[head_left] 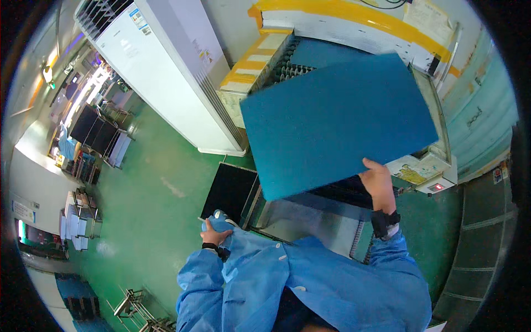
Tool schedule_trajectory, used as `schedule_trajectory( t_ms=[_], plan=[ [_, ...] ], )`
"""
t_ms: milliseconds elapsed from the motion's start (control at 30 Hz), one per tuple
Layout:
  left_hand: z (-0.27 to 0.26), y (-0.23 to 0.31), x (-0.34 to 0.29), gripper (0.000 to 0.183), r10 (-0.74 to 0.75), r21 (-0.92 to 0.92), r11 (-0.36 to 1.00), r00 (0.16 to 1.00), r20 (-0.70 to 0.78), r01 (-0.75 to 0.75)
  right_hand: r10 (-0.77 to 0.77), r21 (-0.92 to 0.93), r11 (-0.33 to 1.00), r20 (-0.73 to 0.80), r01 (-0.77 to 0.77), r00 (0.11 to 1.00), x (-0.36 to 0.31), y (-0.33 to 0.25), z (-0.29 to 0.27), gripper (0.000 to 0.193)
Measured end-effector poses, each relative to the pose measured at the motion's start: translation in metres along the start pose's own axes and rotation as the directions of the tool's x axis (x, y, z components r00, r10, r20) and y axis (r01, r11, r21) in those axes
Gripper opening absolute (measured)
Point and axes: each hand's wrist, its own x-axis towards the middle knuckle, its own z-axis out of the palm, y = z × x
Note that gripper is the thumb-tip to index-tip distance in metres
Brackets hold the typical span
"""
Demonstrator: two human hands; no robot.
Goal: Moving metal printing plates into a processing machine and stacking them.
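Observation:
A large rectangular blue panel (337,124) is held up tilted before me, over the machine's front. My right hand (379,185) grips its lower right edge, thumb on the top face and the other fingers hidden beneath. My left hand (214,235) is low at the left, near the front of my blue coat (332,271). Its thumb and finger close around a bunched blue piece with white spots, which may be coat cloth; I cannot make it out. Behind the held panel, another blue sheet (326,53) lies by the dark rollers (290,71) of the machine.
A tall white air conditioner (160,77) stands left of the machine. A black panel (229,191) sits low beside a metal tray (310,221). Yellow tape (354,11) edges the machine. Carts (102,133) stand far left, and a metal frame (135,310) at lower left.

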Motion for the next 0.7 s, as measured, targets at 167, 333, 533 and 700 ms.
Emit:
schedule_trajectory(
  t_ms=[167,333,533,700],
  plan=[
    [0.004,-0.007,0.006,0.141,0.009,-0.006,1.0,1.0,-0.009,-0.009,0.123,0.401,0.912,-0.065,-0.087,0.99,0.021,0.017,0.022,0.015],
    [-0.001,0.0,0.003,0.14,-0.003,-0.021,1.0,1.0,0.011,0.004,0.125,0.443,0.894,-0.093,-0.071,0.988,0.049,0.035,0.016,0.011],
    [-0.001,-0.001,0.003,0.14,-0.015,-0.014,1.0,1.0,0.019,0.015,0.217,0.299,0.937,-0.1,-0.179,0.971,0.065,0.037,0.022,0.017],
    [-0.002,0.002,0.005,0.14,-0.019,-0.016,1.0,0.999,0.033,0.019,0.242,0.093,0.967,-0.053,-0.236,0.969,0.084,0.036,0.013,0.03]
  ],
)
